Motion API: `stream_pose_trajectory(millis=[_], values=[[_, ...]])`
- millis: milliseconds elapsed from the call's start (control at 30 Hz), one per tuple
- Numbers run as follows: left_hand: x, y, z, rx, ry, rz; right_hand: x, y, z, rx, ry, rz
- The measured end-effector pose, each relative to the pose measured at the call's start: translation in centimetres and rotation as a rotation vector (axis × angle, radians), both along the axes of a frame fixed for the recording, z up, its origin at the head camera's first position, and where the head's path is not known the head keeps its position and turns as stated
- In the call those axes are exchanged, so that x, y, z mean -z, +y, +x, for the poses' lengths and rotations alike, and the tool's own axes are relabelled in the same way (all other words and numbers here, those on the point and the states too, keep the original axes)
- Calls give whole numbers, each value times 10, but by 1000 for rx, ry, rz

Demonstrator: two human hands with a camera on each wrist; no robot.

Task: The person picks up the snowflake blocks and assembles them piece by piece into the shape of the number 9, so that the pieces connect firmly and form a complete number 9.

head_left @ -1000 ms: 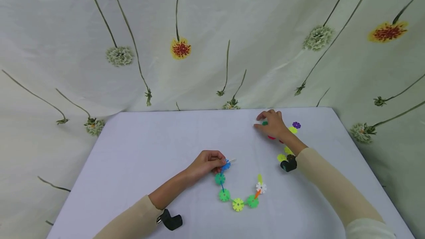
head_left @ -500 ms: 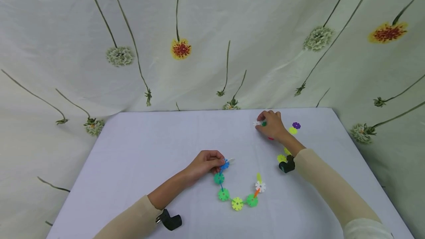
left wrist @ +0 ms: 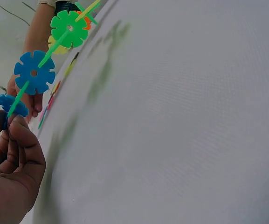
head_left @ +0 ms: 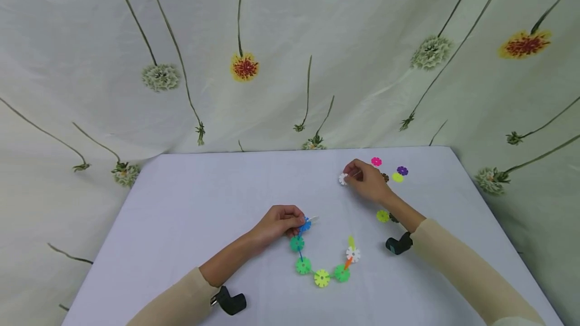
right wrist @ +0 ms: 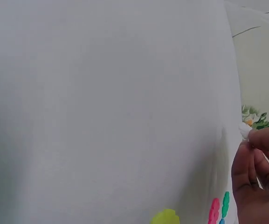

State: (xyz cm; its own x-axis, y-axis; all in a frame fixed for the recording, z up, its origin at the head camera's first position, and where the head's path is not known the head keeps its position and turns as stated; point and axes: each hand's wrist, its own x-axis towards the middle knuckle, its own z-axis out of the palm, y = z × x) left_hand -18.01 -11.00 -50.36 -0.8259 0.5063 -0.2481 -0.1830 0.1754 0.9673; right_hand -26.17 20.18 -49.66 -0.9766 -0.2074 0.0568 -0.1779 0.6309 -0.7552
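Observation:
My left hand (head_left: 278, 223) pinches the blue notched snowflake disc (head_left: 305, 224) at one end of a curved chain of interlocking plastic discs. A white disc (head_left: 315, 219), seen nearly edge-on, sticks out beside the fingertips. From there the chain bends through green discs (head_left: 303, 265) and a yellow disc (head_left: 321, 278) to a white disc (head_left: 353, 254) with a lime piece (head_left: 351, 241) at its far end. Over the back right of the table, my right hand (head_left: 368, 183) pinches a loose white snowflake disc (head_left: 342, 179) between thumb and fingers, also visible in the right wrist view.
Loose discs lie around the right hand: pink (head_left: 376, 161), purple (head_left: 402, 170), yellow (head_left: 397, 177) and brown (head_left: 385, 177). Nearer the right forearm is another yellow disc (head_left: 382, 216). A flower-printed cloth (head_left: 276, 109) hangs behind the white table (head_left: 204, 190).
The right hand has taken hold of the white disc and drawn it slightly left and nearer, uncovering the pink disc. The left hand still pinches the chain in nearly the same spot.

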Motion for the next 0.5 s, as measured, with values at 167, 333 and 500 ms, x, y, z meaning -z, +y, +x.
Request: stream_pose_trajectory(millis=[167, 333, 500], values=[[1, -1, 0, -5, 0, 8, -6, -2, 19, -41, -127, -139], [1, 0, -1, -4, 1, -7, -10, -7, 34, -100, -239, -256], [2, 3, -1, 6, 8, -15, -12, -10, 45, -180, -315, -323]])
